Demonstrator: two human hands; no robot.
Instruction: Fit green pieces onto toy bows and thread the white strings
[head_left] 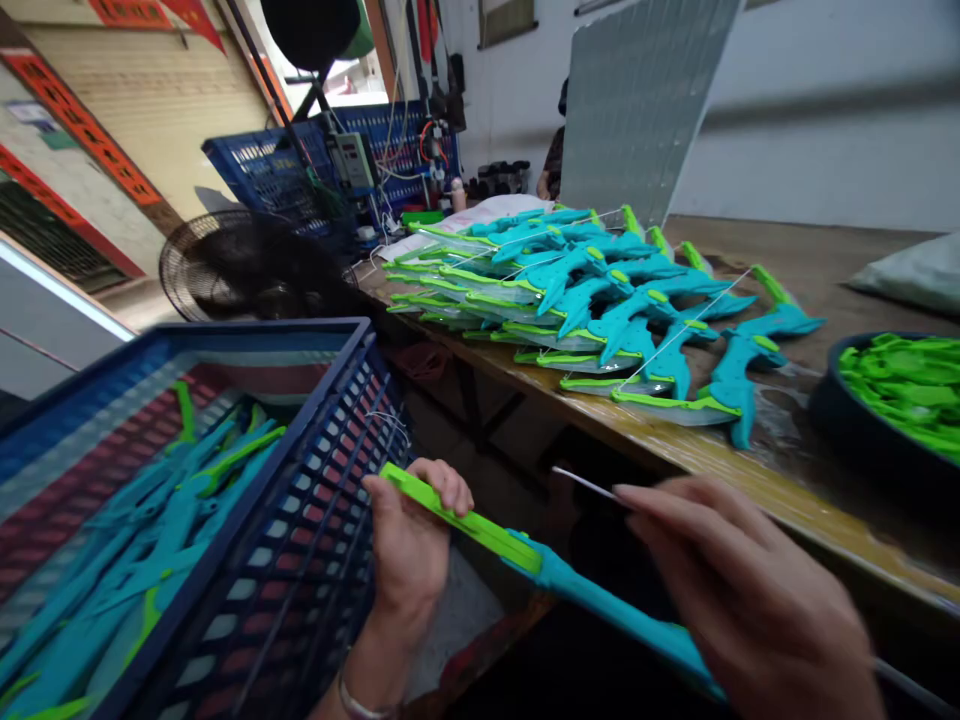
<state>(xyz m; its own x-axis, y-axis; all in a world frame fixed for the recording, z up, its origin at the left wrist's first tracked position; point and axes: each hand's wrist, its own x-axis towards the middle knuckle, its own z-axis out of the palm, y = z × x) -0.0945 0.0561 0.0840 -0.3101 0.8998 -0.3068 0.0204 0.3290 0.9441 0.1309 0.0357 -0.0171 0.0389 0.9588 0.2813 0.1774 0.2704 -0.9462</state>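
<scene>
My left hand [416,535] is wrapped round the green limb of a toy bow [622,605], made of teal and bright green plastic. The bow slants down to the right, and its far end passes out of sight behind my other hand. Between thumb and finger, my right hand [750,580] pinches a thin white string [585,482]; its short tip points left, above the bow. More of the string shows at the lower right corner. Several similar strung toy bows [652,310] lie overlapping on the table in front of me.
To my left stands a blue plastic crate [300,560] with several teal and green bow parts [172,510] inside. A dark tub [832,430] of green plastic pieces [907,390] is at the right. The wooden table [817,520] edge runs diagonally; a black fan [255,265] stands beyond the crate.
</scene>
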